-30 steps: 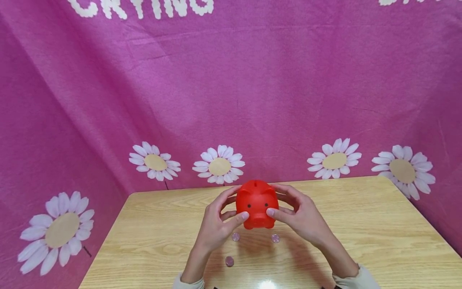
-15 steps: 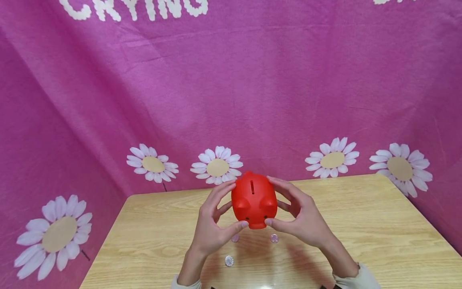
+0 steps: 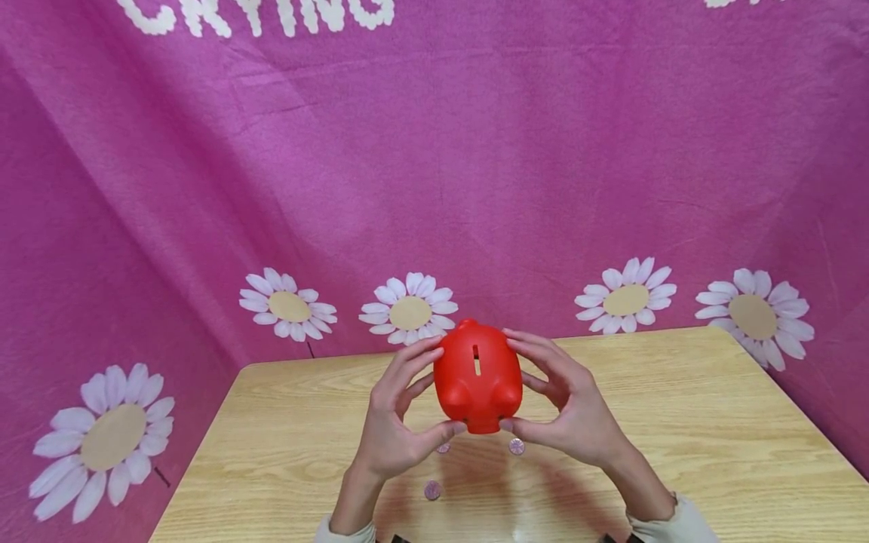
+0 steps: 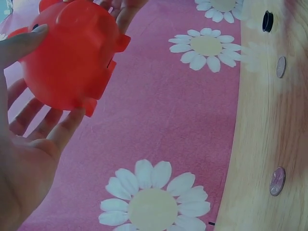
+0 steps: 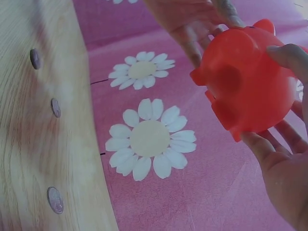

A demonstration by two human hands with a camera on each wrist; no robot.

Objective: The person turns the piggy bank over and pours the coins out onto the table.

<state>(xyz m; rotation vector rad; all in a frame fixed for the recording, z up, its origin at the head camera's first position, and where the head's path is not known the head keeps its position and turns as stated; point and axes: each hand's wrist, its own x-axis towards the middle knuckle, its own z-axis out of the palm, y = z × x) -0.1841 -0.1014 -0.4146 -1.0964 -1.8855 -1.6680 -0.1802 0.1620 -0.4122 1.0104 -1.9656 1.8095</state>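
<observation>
Both hands, left and right, grasp the pig, tipped snout-down above the coins; next, a firm shake.

The only readable writing stands on the pink cloth backdrop, high above and well behind the left hand: large white capital letters, cut off by the top edge of the head view, whose lower parts read "CRYING". Far above and to the right of the right hand, a scrap of more white lettering shows at the top edge, too little of it to read. The wrist views show no writing.
</observation>
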